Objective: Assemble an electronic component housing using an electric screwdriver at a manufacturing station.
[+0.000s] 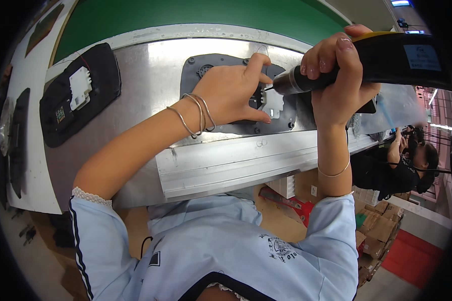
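My right hand (336,75) is wrapped around a black and yellow electric screwdriver (397,57). Its grey nose slants left, and the thin bit ends at the upper edge of a white plastic part (272,104). That part lies on a dark grey moulded panel (213,60) with a round speaker-like grille at its upper left. Reaching over the panel, my left hand (231,90) has thumb and forefinger spread on either side of the white part. Its palm hides the panel's middle, and whether the fingertips press on the part cannot be told.
On the left of the metal bench (140,90) lies a similar dark panel (60,120) with a white part (80,88). A pale metal rail (216,165) runs along the near edge. Beyond the bench is a green surface (186,12). A co-worker (402,165) is at right, above cardboard boxes (379,226).
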Available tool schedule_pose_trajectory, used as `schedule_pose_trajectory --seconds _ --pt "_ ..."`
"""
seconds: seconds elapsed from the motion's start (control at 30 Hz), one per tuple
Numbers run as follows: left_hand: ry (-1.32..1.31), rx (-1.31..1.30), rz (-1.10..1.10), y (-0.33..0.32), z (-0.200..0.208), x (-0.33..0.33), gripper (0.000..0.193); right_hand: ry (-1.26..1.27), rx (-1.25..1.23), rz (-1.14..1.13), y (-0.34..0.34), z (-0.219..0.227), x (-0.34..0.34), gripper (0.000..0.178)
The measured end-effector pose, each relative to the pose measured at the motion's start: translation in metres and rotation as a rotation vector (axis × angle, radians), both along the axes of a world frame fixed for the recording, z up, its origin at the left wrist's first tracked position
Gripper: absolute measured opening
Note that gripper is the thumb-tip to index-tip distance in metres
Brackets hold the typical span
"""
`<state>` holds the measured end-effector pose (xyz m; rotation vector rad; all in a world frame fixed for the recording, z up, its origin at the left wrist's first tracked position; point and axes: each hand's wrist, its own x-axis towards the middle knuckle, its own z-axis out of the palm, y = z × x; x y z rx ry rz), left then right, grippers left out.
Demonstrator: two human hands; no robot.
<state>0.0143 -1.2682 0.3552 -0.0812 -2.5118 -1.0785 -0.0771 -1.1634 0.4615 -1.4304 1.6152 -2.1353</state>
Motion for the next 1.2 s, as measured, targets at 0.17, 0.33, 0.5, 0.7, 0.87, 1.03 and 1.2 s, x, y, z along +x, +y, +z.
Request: schedule_pose_trajectory --seconds 0.17,0.33,0.5,0.7,0.87,1.03,1.2 --pt "0.007 -0.002 -0.002 0.000 0.000 -0.001 0.082 -0.015 -0.019 0.017 -0.003 -0.001 0.000 0.022" --pt "-0.018 -0.024 -0.002 0.000 0.002 -0.001 0.083 -0.005 -0.007 0.019 -0.003 -0.002 0.000 0.021" --pt "-0.009 -0.034 0.001 0.000 0.002 0.000 0.082 0.008 0.001 0.017 -0.004 -0.003 0.001 0.019" --pt "-0.007 -0.037 -0.003 0.000 0.003 0.000 0.081 0.000 0.009 0.027 -0.004 -0.002 0.002 0.017" --pt "-0.011 -0.033 0.001 -0.001 0.002 0.001 0.080 0.012 0.001 0.048 -0.007 -0.005 0.002 0.014" --pt "-0.022 -0.022 -0.012 -0.001 0.005 0.000 0.080 0.057 -0.002 0.060 -0.008 -0.012 0.002 0.012" --pt "-0.031 -0.035 -0.008 0.002 0.005 -0.002 0.080 0.046 0.012 0.031 -0.006 0.001 -0.001 0.019"
